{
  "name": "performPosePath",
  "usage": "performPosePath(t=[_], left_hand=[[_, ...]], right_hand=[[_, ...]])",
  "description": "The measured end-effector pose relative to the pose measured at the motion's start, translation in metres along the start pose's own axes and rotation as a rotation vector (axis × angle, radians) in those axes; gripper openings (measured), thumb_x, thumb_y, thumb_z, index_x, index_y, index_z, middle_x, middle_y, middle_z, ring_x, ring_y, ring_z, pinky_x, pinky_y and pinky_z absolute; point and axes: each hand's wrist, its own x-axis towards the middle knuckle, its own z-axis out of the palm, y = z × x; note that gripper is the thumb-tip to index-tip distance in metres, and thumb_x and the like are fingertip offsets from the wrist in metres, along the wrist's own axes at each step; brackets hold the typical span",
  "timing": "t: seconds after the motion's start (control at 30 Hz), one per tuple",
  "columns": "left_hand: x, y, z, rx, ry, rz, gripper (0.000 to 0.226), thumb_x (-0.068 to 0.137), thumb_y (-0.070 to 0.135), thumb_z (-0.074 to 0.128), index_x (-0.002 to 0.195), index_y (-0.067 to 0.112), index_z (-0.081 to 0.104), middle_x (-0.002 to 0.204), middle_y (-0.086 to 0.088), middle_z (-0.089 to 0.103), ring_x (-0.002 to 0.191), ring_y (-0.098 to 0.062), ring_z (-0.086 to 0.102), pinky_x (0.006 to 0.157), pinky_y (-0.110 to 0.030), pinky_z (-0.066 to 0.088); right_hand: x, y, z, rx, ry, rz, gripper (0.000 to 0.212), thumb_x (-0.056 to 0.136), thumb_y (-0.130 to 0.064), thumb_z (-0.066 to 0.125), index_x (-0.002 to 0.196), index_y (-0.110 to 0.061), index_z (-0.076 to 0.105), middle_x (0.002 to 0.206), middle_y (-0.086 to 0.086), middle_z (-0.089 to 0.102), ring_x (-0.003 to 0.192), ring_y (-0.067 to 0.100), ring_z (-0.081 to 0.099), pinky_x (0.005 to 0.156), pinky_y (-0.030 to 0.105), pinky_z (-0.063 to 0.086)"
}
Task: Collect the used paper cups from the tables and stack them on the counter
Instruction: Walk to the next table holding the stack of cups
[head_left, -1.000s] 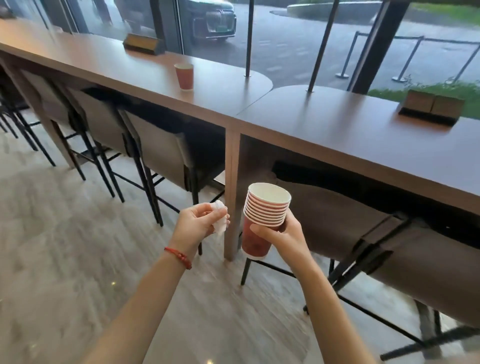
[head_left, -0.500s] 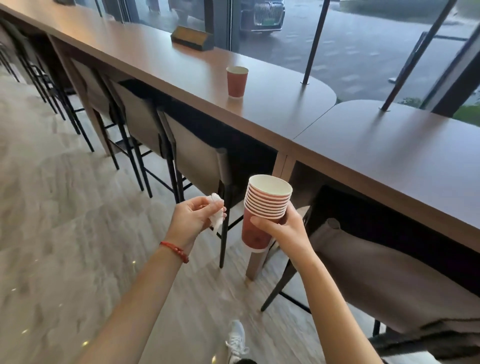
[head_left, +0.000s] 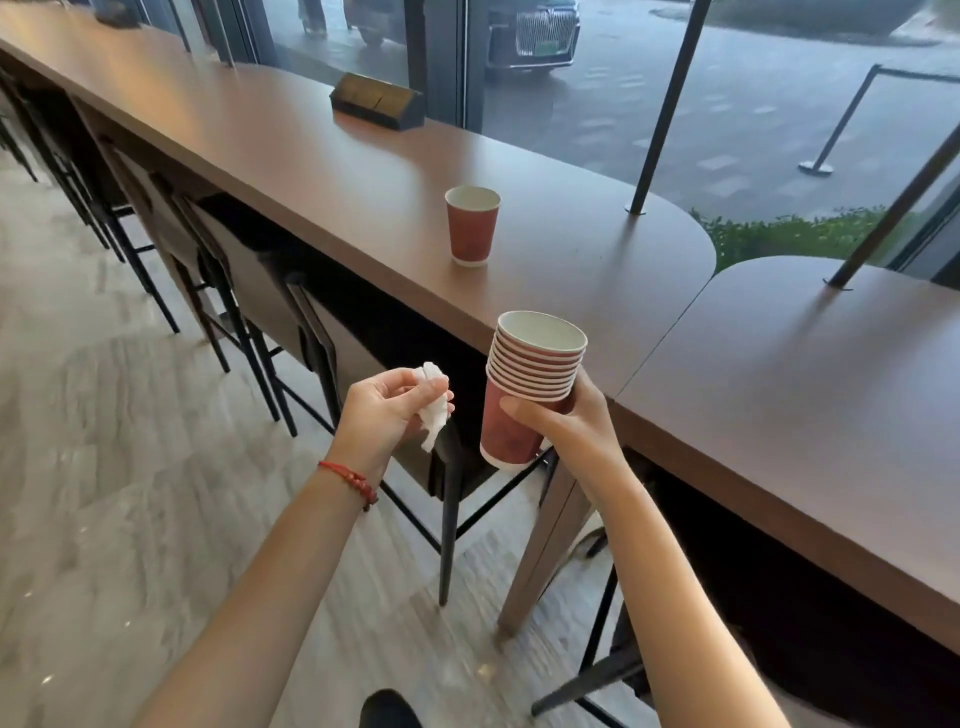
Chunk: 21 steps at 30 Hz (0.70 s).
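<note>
Collecting goes on: the right hand (head_left: 563, 423) grips the stack of cups (head_left: 527, 387), the left hand (head_left: 387, 410) pinches a tissue (head_left: 434, 402), and the lone cup (head_left: 471, 226) mid-bench (head_left: 311, 156) likely needs picking up next.

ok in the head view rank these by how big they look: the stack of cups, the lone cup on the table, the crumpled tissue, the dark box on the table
1. stack of cups, nearest the camera
2. dark box, farther off, so likely bigger in truth
3. lone cup
4. crumpled tissue, partly hidden in the left hand
</note>
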Motion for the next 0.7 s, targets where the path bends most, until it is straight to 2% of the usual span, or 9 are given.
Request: performPosePath(t=[0.07, 0.17, 0.27, 0.37, 0.47, 0.6, 0.7], left_hand=[[0.022, 0.006, -0.001, -0.009, -0.003, -0.003, 0.035, 0.061, 0.03, 0.075, 0.083, 0.003, 0.068, 0.071, -0.002, 0.073, 0.069, -0.016, 0.07, 0.062, -0.022, 0.054], [0.06, 0.017, -0.002, -0.035, -0.019, 0.014, 0.02, 0.072, 0.018, 0.073, 0.082, 0.002, 0.066, 0.068, -0.002, 0.072, 0.066, -0.015, 0.069, 0.061, -0.022, 0.055], [0.096, 0.029, -0.005, -0.085, -0.075, 0.027, 0.027, 0.068, 0.02, 0.073, 0.084, 0.001, 0.065, 0.067, -0.002, 0.072, 0.065, -0.015, 0.069, 0.059, -0.019, 0.053], [0.131, 0.041, -0.011, -0.106, -0.136, 0.027, 0.023, 0.06, 0.023, 0.075, 0.076, 0.008, 0.068, 0.07, -0.003, 0.072, 0.068, -0.015, 0.07, 0.062, -0.021, 0.054], [0.163, 0.055, -0.02, -0.106, -0.177, 0.043, 0.012, 0.058, 0.025, 0.077, 0.064, 0.016, 0.071, 0.073, -0.003, 0.073, 0.07, -0.016, 0.07, 0.063, -0.024, 0.056], [0.197, 0.066, -0.029, -0.051, -0.227, 0.038, 0.022, 0.058, 0.03, 0.077, 0.073, 0.015, 0.07, 0.074, -0.003, 0.073, 0.074, -0.019, 0.069, 0.068, -0.027, 0.056], [0.214, 0.068, -0.029, -0.057, -0.251, 0.019, 0.016, 0.06, 0.027, 0.077, 0.069, 0.016, 0.069, 0.075, -0.002, 0.072, 0.072, -0.017, 0.069, 0.068, -0.027, 0.057]], right_hand=[[0.022, -0.002, 0.004, -0.007, 0.003, -0.008, 0.061, 0.064, -0.021, 0.083, 0.119, -0.015, 0.056, 0.106, -0.001, 0.069, 0.099, 0.011, 0.065, 0.076, 0.021, 0.054], [0.057, -0.008, 0.013, -0.008, 0.009, -0.024, 0.063, 0.061, -0.024, 0.081, 0.118, -0.016, 0.055, 0.107, 0.002, 0.068, 0.1, 0.014, 0.065, 0.081, 0.027, 0.056], [0.092, -0.015, 0.022, -0.009, 0.044, -0.062, 0.061, 0.063, -0.016, 0.082, 0.118, -0.012, 0.055, 0.107, 0.006, 0.068, 0.101, 0.02, 0.065, 0.081, 0.032, 0.056], [0.126, -0.025, 0.029, -0.014, 0.1, -0.102, 0.055, 0.067, -0.005, 0.08, 0.116, -0.007, 0.056, 0.102, 0.005, 0.068, 0.096, 0.017, 0.066, 0.076, 0.024, 0.054], [0.158, -0.043, 0.038, -0.033, 0.14, -0.129, 0.053, 0.07, -0.002, 0.078, 0.117, -0.005, 0.054, 0.103, 0.005, 0.066, 0.095, 0.015, 0.065, 0.077, 0.022, 0.054], [0.194, -0.064, 0.046, -0.044, 0.19, -0.159, 0.047, 0.071, 0.0, 0.077, 0.111, -0.012, 0.055, 0.096, -0.006, 0.066, 0.083, -0.005, 0.065, 0.07, 0.012, 0.051], [0.215, -0.075, 0.047, -0.048, 0.229, -0.176, 0.051, 0.071, -0.003, 0.077, 0.116, -0.007, 0.055, 0.1, -0.002, 0.066, 0.086, -0.002, 0.065, 0.07, 0.011, 0.051]])
